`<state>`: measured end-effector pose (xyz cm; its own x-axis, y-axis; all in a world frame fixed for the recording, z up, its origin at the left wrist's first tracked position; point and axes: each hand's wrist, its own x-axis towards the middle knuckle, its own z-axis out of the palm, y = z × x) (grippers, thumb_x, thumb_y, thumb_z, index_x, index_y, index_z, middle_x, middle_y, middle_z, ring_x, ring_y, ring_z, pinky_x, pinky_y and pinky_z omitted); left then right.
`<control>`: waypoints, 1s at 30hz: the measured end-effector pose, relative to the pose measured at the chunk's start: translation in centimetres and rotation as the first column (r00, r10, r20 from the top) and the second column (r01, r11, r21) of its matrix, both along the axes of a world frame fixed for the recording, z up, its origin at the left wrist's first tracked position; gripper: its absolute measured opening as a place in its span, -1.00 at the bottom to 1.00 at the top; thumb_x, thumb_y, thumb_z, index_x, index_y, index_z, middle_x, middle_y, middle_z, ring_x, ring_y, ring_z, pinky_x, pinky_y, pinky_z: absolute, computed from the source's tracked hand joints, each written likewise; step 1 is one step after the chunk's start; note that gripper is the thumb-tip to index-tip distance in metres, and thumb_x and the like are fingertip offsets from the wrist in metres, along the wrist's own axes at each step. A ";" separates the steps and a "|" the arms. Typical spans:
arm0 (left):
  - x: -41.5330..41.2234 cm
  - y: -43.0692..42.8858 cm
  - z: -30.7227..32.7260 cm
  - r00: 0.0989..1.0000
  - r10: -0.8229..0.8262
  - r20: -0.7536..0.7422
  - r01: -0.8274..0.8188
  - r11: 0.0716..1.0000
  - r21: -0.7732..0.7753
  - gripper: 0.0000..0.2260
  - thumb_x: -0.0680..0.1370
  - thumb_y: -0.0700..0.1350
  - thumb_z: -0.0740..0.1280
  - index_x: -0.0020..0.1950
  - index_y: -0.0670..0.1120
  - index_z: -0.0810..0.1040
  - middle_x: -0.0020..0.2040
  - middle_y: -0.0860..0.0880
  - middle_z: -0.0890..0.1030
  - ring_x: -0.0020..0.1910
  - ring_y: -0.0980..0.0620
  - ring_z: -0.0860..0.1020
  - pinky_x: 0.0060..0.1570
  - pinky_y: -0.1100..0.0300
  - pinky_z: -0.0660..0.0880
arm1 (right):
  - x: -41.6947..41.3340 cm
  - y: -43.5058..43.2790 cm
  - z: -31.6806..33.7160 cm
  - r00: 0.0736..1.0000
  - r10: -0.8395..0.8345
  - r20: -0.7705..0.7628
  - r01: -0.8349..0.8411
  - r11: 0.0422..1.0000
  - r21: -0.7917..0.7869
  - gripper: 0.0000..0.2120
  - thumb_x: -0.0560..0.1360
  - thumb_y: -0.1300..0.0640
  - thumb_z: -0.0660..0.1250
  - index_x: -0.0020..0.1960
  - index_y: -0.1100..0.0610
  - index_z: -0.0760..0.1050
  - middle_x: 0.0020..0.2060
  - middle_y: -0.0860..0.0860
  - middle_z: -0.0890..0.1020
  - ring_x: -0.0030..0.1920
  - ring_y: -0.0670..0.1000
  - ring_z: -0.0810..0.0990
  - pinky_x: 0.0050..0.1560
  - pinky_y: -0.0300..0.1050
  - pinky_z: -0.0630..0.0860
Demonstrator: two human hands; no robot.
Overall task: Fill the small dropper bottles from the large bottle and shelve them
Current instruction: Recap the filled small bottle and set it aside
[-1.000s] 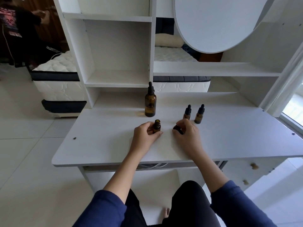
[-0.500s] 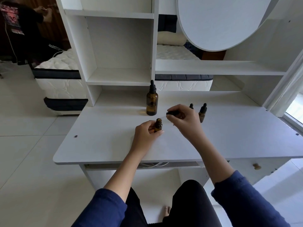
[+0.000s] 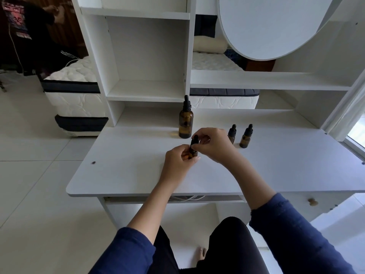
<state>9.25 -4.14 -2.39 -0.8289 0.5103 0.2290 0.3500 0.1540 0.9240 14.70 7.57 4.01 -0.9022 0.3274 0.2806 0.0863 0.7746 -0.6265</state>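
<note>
Lifting the black dropper cap (image 3: 195,140) off the white desk (image 3: 138,175), your right hand (image 3: 213,144) pinched it onto the small amber glass bottle (image 3: 193,153) your left hand (image 3: 178,161) gripped there; capping looked underway.

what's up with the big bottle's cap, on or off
On. The large bottle stands upright on the desk, its black dropper cap seated on its neck.

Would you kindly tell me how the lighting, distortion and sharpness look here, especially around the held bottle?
Head view: soft daylight, brightest at the window on the right; wide-angle lens bends the shelf uprights and desk edge; the large bottle throws a faint amber glow leftward; the small bottle, between left hand and right hand, reads dark and slightly soft.
</note>
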 end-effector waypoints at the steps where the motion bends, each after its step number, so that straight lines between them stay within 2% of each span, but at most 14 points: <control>1: 0.0 0.0 0.0 1.000 -0.004 0.006 0.003 1.000 0.007 -0.89 0.42 -0.20 0.43 -0.06 -0.11 0.61 -0.16 0.00 0.67 -0.13 0.14 0.63 -0.03 0.33 0.55 | -0.1 0.0 -0.1 1.000 -0.010 -0.008 0.010 1.000 -0.004 -0.89 0.35 0.21 0.43 -0.13 0.18 0.58 -0.32 0.00 0.59 -0.31 -0.09 0.52 -0.29 -0.33 0.44; 5: 0.0 -0.1 0.0 1.000 -0.014 0.025 0.014 1.000 0.019 -0.81 0.42 -0.18 0.44 0.03 -0.07 0.61 -0.12 0.05 0.67 -0.11 0.20 0.62 0.00 0.36 0.52 | -0.3 0.3 -0.5 0.999 -0.034 -0.022 0.034 0.999 0.002 -0.78 0.31 0.07 0.51 -0.21 0.17 0.53 -0.35 -0.03 0.54 -0.35 -0.16 0.45 -0.35 -0.41 0.39; 8: 0.0 0.0 0.0 0.999 -0.016 0.036 0.015 1.000 0.020 -0.81 0.42 -0.17 0.44 0.03 -0.08 0.61 -0.11 0.03 0.67 -0.10 0.17 0.63 0.00 0.33 0.54 | 0.0 0.2 -0.8 0.991 -0.014 -0.134 0.011 1.000 -0.023 -0.73 0.37 0.01 0.46 -0.06 0.16 0.51 -0.21 -0.02 0.58 -0.23 -0.13 0.54 -0.23 -0.40 0.47; 10: -0.1 0.1 -0.1 0.999 0.001 0.044 -0.001 1.000 0.012 -0.85 0.42 -0.17 0.44 -0.02 -0.10 0.61 -0.12 0.01 0.68 -0.12 0.16 0.63 -0.04 0.33 0.54 | 0.4 -0.1 -0.9 0.978 0.009 -0.206 -0.043 0.986 -0.161 -0.81 0.47 0.11 0.36 0.05 0.14 0.50 -0.08 -0.03 0.61 -0.07 -0.16 0.58 -0.08 -0.39 0.53; 12: -0.2 0.1 -0.1 0.998 0.005 0.056 -0.006 1.000 0.013 -0.86 0.42 -0.18 0.44 -0.04 -0.11 0.61 -0.13 -0.01 0.68 -0.13 0.16 0.63 -0.06 0.35 0.53 | 0.7 -0.3 -1.1 0.971 0.035 -0.236 -0.092 0.967 -0.238 -0.81 0.50 0.28 0.28 0.10 0.14 0.50 -0.04 -0.06 0.62 0.01 -0.17 0.59 0.04 -0.38 0.51; 15: -0.2 0.2 -0.2 0.997 -0.002 0.071 0.001 1.000 0.022 -0.86 0.42 -0.19 0.43 -0.04 -0.12 0.61 -0.12 -0.03 0.68 -0.10 0.12 0.64 0.00 0.27 0.55 | 0.6 -0.5 -1.7 0.966 0.015 -0.258 -0.080 0.966 -0.245 -0.75 0.45 0.38 0.29 0.00 0.08 0.55 -0.14 -0.11 0.64 -0.03 -0.19 0.61 0.04 -0.36 0.53; 19: -0.2 0.2 -0.2 0.999 -0.004 0.052 0.003 1.000 0.019 -0.84 0.43 -0.18 0.44 -0.01 -0.13 0.61 -0.10 -0.03 0.68 -0.08 0.11 0.64 0.02 0.24 0.55 | 0.1 -0.8 -2.0 0.957 -0.091 -0.274 0.013 0.962 -0.273 -0.84 0.36 0.22 0.46 -0.11 0.05 0.56 -0.24 -0.05 0.61 -0.15 -0.10 0.60 -0.12 -0.31 0.58; 22: -0.3 0.3 -0.2 1.000 -0.002 0.024 0.002 1.000 -0.004 -0.81 0.43 -0.16 0.44 0.02 -0.14 0.62 -0.09 -0.02 0.68 -0.07 0.13 0.63 -0.02 0.35 0.53 | 0.1 -0.9 -2.3 0.955 -0.117 -0.272 0.046 0.966 -0.254 -0.83 0.40 0.12 0.44 -0.03 0.10 0.57 -0.18 0.01 0.61 -0.16 -0.14 0.57 -0.13 -0.37 0.55; 26: -0.2 0.3 0.0 0.999 0.014 0.047 -0.015 1.000 0.010 -0.84 0.43 -0.18 0.44 -0.01 -0.15 0.62 -0.11 -0.04 0.68 -0.11 0.13 0.63 -0.12 0.46 0.49 | 0.9 -1.2 -2.9 0.959 -0.070 -0.274 -0.020 0.950 -0.312 -0.79 0.49 0.30 0.29 0.10 0.15 0.55 -0.08 -0.05 0.63 -0.04 -0.19 0.60 0.03 -0.46 0.48; 30: -0.2 0.4 0.0 0.999 0.018 0.044 -0.018 1.000 0.007 -0.87 0.43 -0.20 0.43 -0.03 -0.16 0.61 -0.13 -0.04 0.67 -0.12 0.11 0.63 -0.15 0.46 0.49 | 1.3 -1.6 -3.6 0.941 -0.160 -0.297 0.047 0.934 -0.353 -0.78 0.43 0.35 0.33 0.03 0.14 0.57 -0.16 -0.12 0.63 -0.13 -0.26 0.61 -0.04 -0.41 0.52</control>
<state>9.04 -3.78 -2.43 -0.8473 0.4937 0.1958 0.3062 0.1528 0.9396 16.03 5.98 0.37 -0.7403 0.5394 0.4013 -0.0917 0.5103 -0.8551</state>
